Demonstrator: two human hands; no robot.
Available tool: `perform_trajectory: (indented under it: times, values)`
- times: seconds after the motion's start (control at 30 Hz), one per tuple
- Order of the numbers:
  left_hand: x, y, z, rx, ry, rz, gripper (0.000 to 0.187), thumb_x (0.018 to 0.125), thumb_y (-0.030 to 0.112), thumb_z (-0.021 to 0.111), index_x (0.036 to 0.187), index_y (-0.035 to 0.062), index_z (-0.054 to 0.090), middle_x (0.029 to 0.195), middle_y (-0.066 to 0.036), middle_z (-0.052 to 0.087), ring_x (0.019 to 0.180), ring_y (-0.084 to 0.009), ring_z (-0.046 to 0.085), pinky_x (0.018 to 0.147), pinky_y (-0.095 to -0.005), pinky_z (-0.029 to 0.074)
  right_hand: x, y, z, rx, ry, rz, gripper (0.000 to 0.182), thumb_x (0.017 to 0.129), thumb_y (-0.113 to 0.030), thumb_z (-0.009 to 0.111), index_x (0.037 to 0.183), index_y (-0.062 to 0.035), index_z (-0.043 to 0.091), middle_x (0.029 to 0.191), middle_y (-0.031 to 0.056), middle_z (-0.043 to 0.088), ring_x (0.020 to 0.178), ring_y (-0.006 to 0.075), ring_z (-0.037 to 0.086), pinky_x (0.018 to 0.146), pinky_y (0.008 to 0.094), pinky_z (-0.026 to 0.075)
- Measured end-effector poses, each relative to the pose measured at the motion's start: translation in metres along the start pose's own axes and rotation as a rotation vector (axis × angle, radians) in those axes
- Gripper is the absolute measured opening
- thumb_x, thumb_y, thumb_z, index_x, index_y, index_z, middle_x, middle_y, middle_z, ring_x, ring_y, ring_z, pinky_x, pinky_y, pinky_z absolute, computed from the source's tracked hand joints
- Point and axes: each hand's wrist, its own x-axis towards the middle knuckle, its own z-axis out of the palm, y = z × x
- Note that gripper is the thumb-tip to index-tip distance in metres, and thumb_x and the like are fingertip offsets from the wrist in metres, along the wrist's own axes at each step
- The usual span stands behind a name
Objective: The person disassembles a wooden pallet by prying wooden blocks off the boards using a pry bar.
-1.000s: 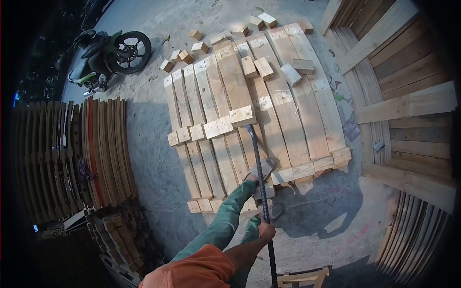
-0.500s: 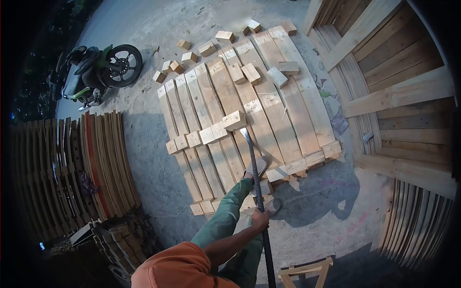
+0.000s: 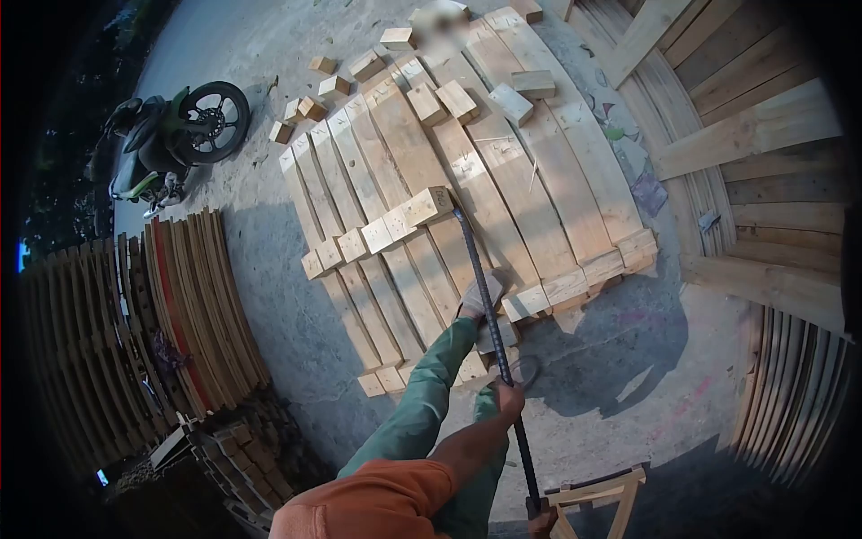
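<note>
My left hand (image 3: 510,402) is wrapped around the middle of a long dark ribbed pry bar (image 3: 490,316). Lower down, my right hand (image 3: 541,520) grips the same bar near its rear end, partly cut off by the frame's bottom edge. The bar's tip rests right by the end of a wooden block (image 3: 429,207), which sits at the end of a row of blocks across a pallet (image 3: 530,193) of pale boards. One of my feet, in a grey shoe (image 3: 485,295), is on the pallet's near side, next to the bar.
Loose wooden blocks (image 3: 458,101) lie on and beyond the pallet's far end. Stacked pallets stand at left (image 3: 184,305) and right (image 3: 745,225). A motorcycle (image 3: 180,144) is parked at the upper left. A small wooden frame (image 3: 597,499) stands near my right hand.
The bar has turned and its tip now sits beside the block's end. The block has tipped over, its marked end showing. My right hand has come into view on the bar's rear.
</note>
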Motion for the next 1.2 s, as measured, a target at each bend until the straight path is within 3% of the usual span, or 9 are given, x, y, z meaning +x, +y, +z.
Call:
perform_trajectory:
  times: [0.1,0.2,0.33,0.37,0.73,0.83,0.9,1.03,1.2]
  values:
    - [0.049,-0.054,0.089,-0.077,0.062,0.046,0.036,0.079,0.019,0.059,0.108,0.0014,0.046,0.086,-0.021,0.058,0.085,-0.0345,0.061,0.074,-0.0416,0.046,0.049,-0.096,-0.036,-0.645,0.164,-0.087,0.038,0.071,-0.042,0.070,0.071,-0.0068,0.057,0.062,0.0149,0.058,0.058,0.0369,0.056,0.057,0.0454,0.045]
    - [0.022,-0.031,0.049,-0.122,-0.057,0.163,0.026,0.079,0.018,0.062,0.092,0.0014,0.048,0.069,-0.011,0.055,0.050,-0.0216,0.055,0.049,-0.0375,0.048,0.007,-0.129,-0.056,-0.461,0.247,-0.182,0.029,0.071,-0.029,0.073,0.071,-0.0037,0.058,0.062,0.0166,0.055,0.064,0.0356,0.055,0.057,0.0447,0.043]
    - [-0.025,0.018,-0.022,-0.221,-0.089,0.054,0.029,0.078,0.020,0.064,0.093,0.0012,0.049,0.065,-0.013,0.057,0.052,-0.0278,0.060,0.049,-0.0381,0.047,-0.077,-0.214,-0.068,-0.677,0.289,-0.159,0.038,0.066,-0.042,0.074,0.065,-0.0077,0.058,0.053,0.0148,0.053,0.056,0.0387,0.054,0.056,0.0462,0.043]
    - [-0.041,0.033,-0.044,-0.299,-0.157,0.018,0.026,0.079,0.019,0.064,0.090,0.0006,0.049,0.061,-0.012,0.055,0.046,-0.0243,0.056,0.044,-0.0368,0.045,-0.109,-0.255,-0.088,-0.591,0.042,-0.010,0.042,0.083,-0.053,0.051,0.091,-0.0137,0.063,0.080,0.0190,0.063,0.072,0.0398,0.058,0.067,0.0494,0.045]
    - [-0.041,0.087,-0.134,-0.615,-0.505,-0.179,0.014,0.079,0.009,0.060,0.070,0.0040,0.050,0.053,-0.003,0.043,0.039,-0.0154,0.045,0.035,-0.0324,0.039,-0.188,-0.407,-0.102,-0.776,0.389,-0.447,0.039,0.079,-0.048,0.062,0.065,-0.0130,0.055,0.049,0.0079,0.053,0.043,0.0296,0.052,0.043,0.0429,0.041]
    - [-0.022,0.043,-0.057,-0.242,-0.263,-0.199,0.018,0.080,0.011,0.059,0.094,0.0015,0.053,0.058,-0.010,0.052,0.040,-0.0219,0.051,0.036,-0.0366,0.043,-0.117,-0.303,-0.096,-0.917,0.320,-0.216,0.043,0.081,-0.052,0.057,0.066,-0.0116,0.056,0.053,0.0105,0.056,0.049,0.0306,0.056,0.046,0.0441,0.043]
    - [-0.004,-0.015,0.014,-0.293,-0.176,-0.230,0.019,0.080,0.010,0.055,0.096,0.0017,0.050,0.059,-0.010,0.053,0.040,-0.0226,0.051,0.037,-0.0367,0.044,0.001,-0.073,-0.074,-0.620,-0.039,-0.087,0.046,0.083,-0.057,0.051,0.076,-0.0114,0.058,0.062,0.0133,0.060,0.059,0.0345,0.059,0.054,0.0473,0.045]
    - [0.034,-0.047,0.052,-0.305,-0.289,-0.173,0.018,0.079,0.010,0.059,0.089,0.0018,0.046,0.059,-0.010,0.053,0.040,-0.0199,0.051,0.037,-0.0345,0.045,0.080,-0.021,-0.028,-0.695,0.367,-0.431,0.040,0.063,-0.039,0.078,0.061,-0.0074,0.053,0.046,0.0104,0.052,0.046,0.0345,0.053,0.052,0.0423,0.041]
    - [0.000,-0.047,0.007,-0.293,-0.219,-0.083,0.023,0.076,0.017,0.063,0.081,0.0027,0.046,0.059,-0.009,0.053,0.045,-0.0214,0.055,0.040,-0.0349,0.046,-0.014,-0.104,-0.048,-0.595,0.076,-0.243,0.033,0.073,-0.037,0.069,0.071,-0.0075,0.056,0.052,0.0086,0.054,0.053,0.0335,0.055,0.061,0.0490,0.041]
